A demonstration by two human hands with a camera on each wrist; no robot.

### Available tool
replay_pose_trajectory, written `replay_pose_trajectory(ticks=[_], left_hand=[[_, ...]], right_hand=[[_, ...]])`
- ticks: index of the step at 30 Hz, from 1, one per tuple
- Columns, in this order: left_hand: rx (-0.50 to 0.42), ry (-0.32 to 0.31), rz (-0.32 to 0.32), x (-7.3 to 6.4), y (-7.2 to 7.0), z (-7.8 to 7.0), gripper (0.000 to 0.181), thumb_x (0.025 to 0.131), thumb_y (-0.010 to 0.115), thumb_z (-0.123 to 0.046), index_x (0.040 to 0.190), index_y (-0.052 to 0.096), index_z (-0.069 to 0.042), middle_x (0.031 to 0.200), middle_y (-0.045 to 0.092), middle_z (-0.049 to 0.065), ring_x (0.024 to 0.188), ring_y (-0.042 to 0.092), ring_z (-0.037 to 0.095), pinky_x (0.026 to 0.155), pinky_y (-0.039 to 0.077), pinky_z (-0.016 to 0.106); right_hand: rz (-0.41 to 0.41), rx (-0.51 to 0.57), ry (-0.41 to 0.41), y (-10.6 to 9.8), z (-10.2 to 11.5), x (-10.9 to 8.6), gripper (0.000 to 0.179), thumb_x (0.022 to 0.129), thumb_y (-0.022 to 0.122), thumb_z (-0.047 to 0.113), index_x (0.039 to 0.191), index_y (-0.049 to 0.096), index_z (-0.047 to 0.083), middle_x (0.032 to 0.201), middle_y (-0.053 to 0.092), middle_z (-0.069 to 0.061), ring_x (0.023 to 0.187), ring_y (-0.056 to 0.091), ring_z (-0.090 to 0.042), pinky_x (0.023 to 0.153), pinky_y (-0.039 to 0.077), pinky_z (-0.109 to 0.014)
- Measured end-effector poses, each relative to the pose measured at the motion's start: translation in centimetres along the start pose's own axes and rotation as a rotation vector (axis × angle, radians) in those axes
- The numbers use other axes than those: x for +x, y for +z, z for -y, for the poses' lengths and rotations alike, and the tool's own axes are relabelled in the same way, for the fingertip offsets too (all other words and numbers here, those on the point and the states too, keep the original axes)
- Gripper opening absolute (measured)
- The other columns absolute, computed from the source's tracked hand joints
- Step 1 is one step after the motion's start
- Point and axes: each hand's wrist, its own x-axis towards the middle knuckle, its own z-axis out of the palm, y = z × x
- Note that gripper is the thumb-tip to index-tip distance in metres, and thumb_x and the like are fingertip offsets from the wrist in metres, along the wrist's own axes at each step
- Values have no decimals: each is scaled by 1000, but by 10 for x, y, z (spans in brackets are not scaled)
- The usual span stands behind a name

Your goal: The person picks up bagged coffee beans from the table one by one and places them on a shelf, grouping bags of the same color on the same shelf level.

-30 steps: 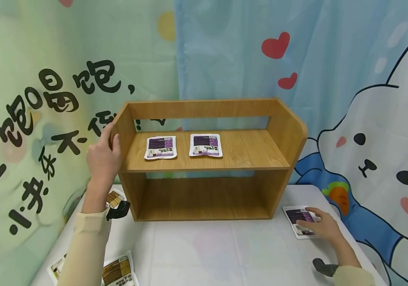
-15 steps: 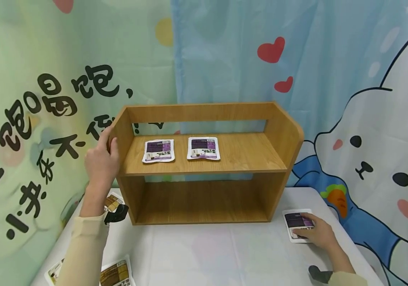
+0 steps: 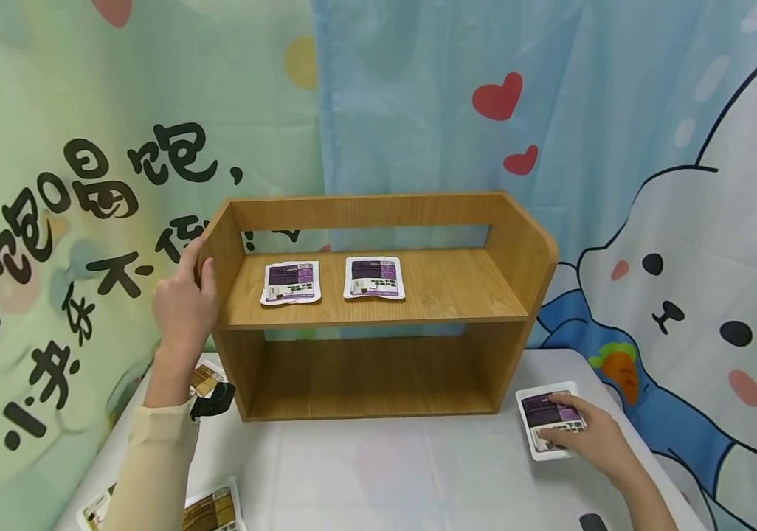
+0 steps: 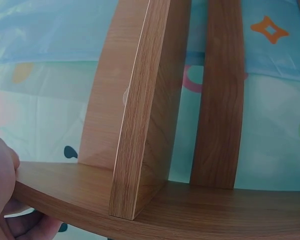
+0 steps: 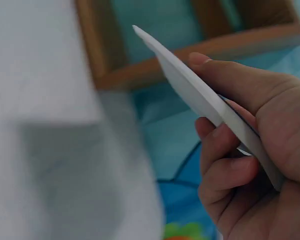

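Head camera: we see our left hand (image 3: 182, 306) curled round the left side panel of a wooden shelf (image 3: 378, 310) that stands on a table (image 3: 378, 472) draped in white cloth, at about 12 o'clock from us. The left wrist view shows fingers (image 4: 2, 200) wrapped over the board's edge, thumb on one face and the others underneath.

At 4 o'clock our right hand (image 3: 587, 439) takes hold of a flat white packet (image 3: 544, 419) with a purple label, lying near the table's right edge, just beside the shelf's right foot. In the right wrist view the packet (image 5: 205, 100) is tipped up edge-on, pinched between the thumb (image 5: 230, 75) on top and curled fingers (image 5: 222, 167) beneath.

Two matching packets, one on the left (image 3: 291, 282) and one just right of it (image 3: 374, 277), lie flat on the upper board, near each other but apart. More packets with brown labels lie at 8 o'clock, one behind our left wrist (image 3: 204, 377) and others at the near left corner (image 3: 212, 509).

We judge the packet light and thin, bending slightly under the grip, with a smooth wrapper that may slip; a pinch across one sealed edge, thumb above and fingers below, looks the surest hold.
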Motion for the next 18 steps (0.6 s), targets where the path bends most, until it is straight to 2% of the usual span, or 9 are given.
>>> replay_pose_trajectory(ticks=[9,15,18], left_hand=[[-5,1,6,-2,0,0,37,102,48,-25,137,53,-13,80,64,25,50,42,32,48,33,39],[2,-4,8,-1,1,1,37,103,48,-24,138,53,-13,82,65,25,50,43,32,49,33,39],[5,-6,13,-1,0,0,37,103,47,-23,138,52,-13,86,66,25,50,43,32,49,34,39]], right_hand=[[-32,-60,-20,-31,62,-53,96,74,78,56,146,40,6,135,33,-39,106,40,-50,80,48,-57],[-111,-1,-124,-42,110,-76,89,75,80,50,145,44,7,133,37,-37,103,46,-49,72,55,-46],[-153,32,-194,-44,135,-80,84,77,80,46,145,45,10,133,39,-34,102,48,-47,70,55,-43]])
